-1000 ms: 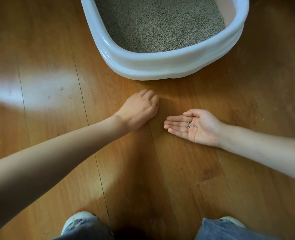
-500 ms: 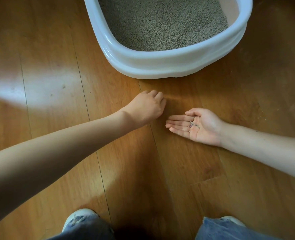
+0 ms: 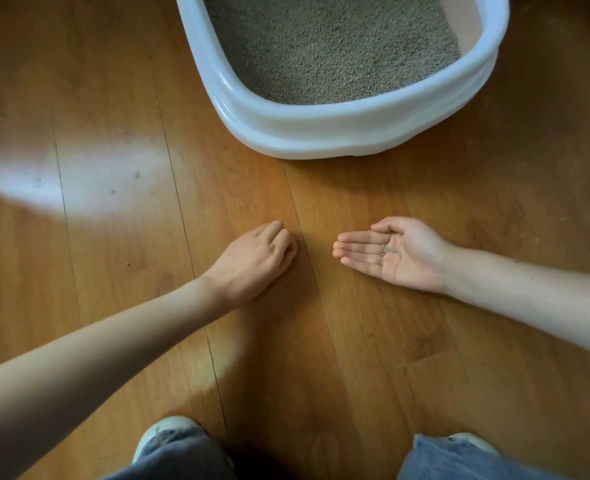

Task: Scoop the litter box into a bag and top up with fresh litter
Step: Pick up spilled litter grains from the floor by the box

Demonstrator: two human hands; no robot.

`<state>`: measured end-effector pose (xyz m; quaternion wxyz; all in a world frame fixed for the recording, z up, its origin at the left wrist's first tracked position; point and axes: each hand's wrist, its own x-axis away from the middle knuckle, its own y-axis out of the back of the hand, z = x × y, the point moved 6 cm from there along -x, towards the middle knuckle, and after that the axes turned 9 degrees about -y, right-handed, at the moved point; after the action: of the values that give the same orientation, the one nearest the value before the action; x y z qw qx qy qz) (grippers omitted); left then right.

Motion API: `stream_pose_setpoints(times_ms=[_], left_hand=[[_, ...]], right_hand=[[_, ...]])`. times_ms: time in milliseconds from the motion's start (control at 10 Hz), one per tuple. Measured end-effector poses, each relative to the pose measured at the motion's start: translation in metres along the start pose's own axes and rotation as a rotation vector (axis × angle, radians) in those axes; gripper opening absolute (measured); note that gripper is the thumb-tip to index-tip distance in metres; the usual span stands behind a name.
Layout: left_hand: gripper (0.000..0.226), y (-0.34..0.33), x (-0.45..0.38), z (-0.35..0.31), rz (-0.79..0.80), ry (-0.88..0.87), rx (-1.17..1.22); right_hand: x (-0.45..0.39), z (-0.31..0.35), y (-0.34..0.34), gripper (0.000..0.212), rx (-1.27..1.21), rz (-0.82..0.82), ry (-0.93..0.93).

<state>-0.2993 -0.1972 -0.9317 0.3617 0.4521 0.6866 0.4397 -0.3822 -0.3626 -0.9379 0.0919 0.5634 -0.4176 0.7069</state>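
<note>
Head view: my right hand (image 3: 401, 255) lies palm up, fingers straight and together, with a few small grains of litter (image 3: 390, 252) resting in the palm. My left hand (image 3: 255, 259) is knuckles up on the floor (image 3: 113, 271), fingers curled under; whether they pinch anything I cannot tell. Beyond both hands stands the litter box (image 3: 321, 133), its far end cut off. Shoes show at the bottom edge.
</note>
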Motion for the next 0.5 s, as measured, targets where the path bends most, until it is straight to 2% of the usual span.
stream_pose_setpoints(times_ms=[100, 200, 300, 400, 500], left_hand=[[0.022, -0.004, -0.006, -0.005, -0.005, -0.038, -0.084], [0.006, -0.007, -0.011, -0.01, 0.039, -0.12, -0.197], [0.007, -0.008, -0.016, -0.022, 0.116, -0.23, -0.299], [0.006, -0.01, -0.021, -0.026, 0.191, -0.255, -0.365], [0.006, -0.003, -0.029, -0.004, 0.11, -0.085, -0.269]], right_hand=[[0.0, -0.001, -0.003, 0.044, 0.015, 0.005, -0.001], [0.001, -0.002, -0.002, 0.044, 0.02, -0.001, 0.001], [0.002, -0.003, 0.001, 0.043, 0.017, -0.004, 0.002], [0.002, -0.004, 0.002, 0.043, 0.019, -0.013, 0.002], [0.003, -0.003, 0.0, 0.044, 0.022, -0.01, 0.004]])
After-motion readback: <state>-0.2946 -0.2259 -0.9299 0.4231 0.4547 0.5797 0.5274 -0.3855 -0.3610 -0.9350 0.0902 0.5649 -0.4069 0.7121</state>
